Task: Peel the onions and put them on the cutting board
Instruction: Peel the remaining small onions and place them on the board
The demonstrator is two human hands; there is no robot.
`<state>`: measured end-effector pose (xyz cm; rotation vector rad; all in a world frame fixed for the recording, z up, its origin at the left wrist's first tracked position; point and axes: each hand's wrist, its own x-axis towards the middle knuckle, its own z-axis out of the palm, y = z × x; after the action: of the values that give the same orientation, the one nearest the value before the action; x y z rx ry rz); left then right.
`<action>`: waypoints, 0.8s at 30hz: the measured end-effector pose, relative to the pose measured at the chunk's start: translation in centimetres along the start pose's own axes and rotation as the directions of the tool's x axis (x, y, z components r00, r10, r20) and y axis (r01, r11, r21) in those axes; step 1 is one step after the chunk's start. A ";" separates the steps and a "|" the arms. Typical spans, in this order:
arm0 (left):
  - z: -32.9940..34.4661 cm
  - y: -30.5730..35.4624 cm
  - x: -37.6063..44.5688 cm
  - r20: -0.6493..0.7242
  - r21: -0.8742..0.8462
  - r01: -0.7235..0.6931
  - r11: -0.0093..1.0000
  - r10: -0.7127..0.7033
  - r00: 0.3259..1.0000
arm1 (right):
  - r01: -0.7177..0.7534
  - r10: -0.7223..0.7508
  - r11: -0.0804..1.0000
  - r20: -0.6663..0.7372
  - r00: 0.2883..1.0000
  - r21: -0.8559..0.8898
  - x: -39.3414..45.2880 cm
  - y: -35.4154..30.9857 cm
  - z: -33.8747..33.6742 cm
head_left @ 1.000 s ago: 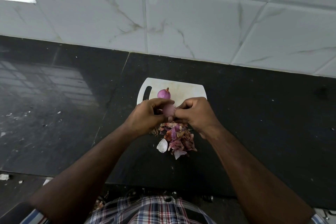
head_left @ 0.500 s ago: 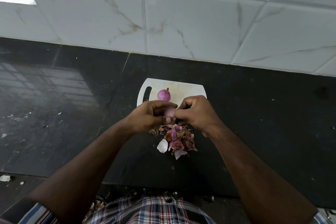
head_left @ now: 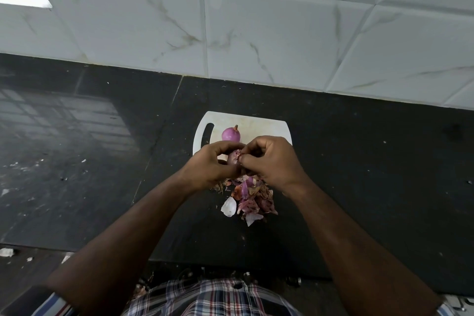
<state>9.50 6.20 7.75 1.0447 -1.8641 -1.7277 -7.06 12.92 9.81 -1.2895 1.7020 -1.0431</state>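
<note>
While my left hand (head_left: 210,164) curls around a small onion (head_left: 234,158), my right hand (head_left: 272,159) pinches a flap of its skin (head_left: 239,152) between thumb and fingertips, the two hands meeting over the near edge of the white board (head_left: 266,127). A second onion (head_left: 231,134), purple and bare of loose skin, stands on the board at 12 o'clock from my hands, stem up, just beyond my knuckles. At 6 o'clock from my hands a heap of peels (head_left: 250,201), pink, purple and white, lies on the black counter (head_left: 372,161), touching the board's near side as far as I can tell. White marbled tiles (head_left: 269,33) run along the far wall at 12 o'clock
</note>
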 end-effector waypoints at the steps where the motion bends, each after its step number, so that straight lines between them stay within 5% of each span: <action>1: 0.1 0.1 0.0 0.003 0.009 -0.002 1.000 0.002 1.000 | 0.017 -0.018 0.998 -0.035 0.999 -0.055 -0.1 -0.1 0.3; 6: -0.4 -0.1 -0.3 -0.008 0.017 0.024 1.000 -0.023 1.000 | 0.004 -0.075 0.929 -0.176 0.981 -0.370 0.4 0.2 -0.4; 11: -0.8 -0.2 -0.6 0.007 0.027 0.044 0.999 -0.044 0.999 | -0.032 0.033 0.937 -0.003 0.999 -0.348 0.8 1.0 -1.6; 14: -0.9 -0.2 -0.6 0.035 0.041 0.050 0.998 -0.052 0.998 | -0.004 0.005 0.932 0.003 1.000 -0.362 0.5 0.8 -1.0; 19: -0.9 -0.1 -0.6 0.057 0.026 0.061 0.998 -0.062 0.996 | -0.033 0.043 0.988 0.066 0.997 -0.150 0.4 0.4 -0.4; 24: -0.5 0.0 -0.4 0.068 -0.039 0.073 0.997 -0.070 0.995 | 0.019 0.001 0.980 0.099 0.995 -0.198 0.7 0.0 -0.3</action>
<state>10.10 6.19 7.88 1.0626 -1.8431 -1.8549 -7.45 12.25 9.85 -1.4505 1.7603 -0.8157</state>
